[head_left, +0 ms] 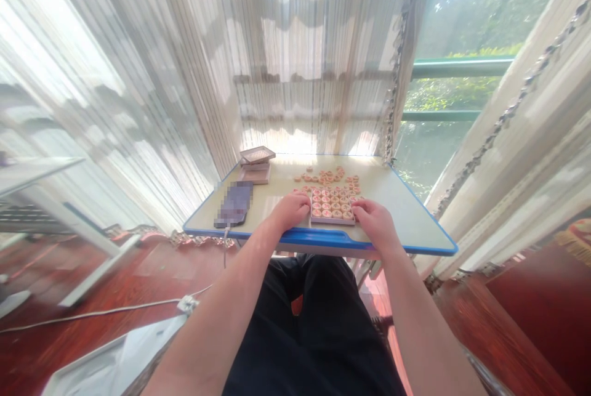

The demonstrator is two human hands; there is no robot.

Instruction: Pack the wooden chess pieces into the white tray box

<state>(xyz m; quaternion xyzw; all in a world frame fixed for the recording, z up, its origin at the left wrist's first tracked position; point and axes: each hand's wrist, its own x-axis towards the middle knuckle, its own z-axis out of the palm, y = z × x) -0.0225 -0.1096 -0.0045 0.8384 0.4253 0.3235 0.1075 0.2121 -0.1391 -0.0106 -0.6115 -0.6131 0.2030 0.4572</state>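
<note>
A shallow box (333,221) sits near the table's front edge, filled with rows of round wooden Chinese chess pieces (326,206) with marks on their tops. My left hand (293,209) is closed at the box's left side, its fingers curled against the wall. At the right side, my right hand (375,220) grips the wall between thumb and fingers. Just beyond the box, loose chess pieces (325,178) lie scattered over the table, some close to its far wall. The undersides of both hands are hidden.
The pale table (281,189) has a blue rim. At its back left stands an open box (257,174) with a lid (257,154) leaning on it. A blurred-out dark device (234,204) with a cable (225,248) lies at left. Curtains (314,45) hang behind.
</note>
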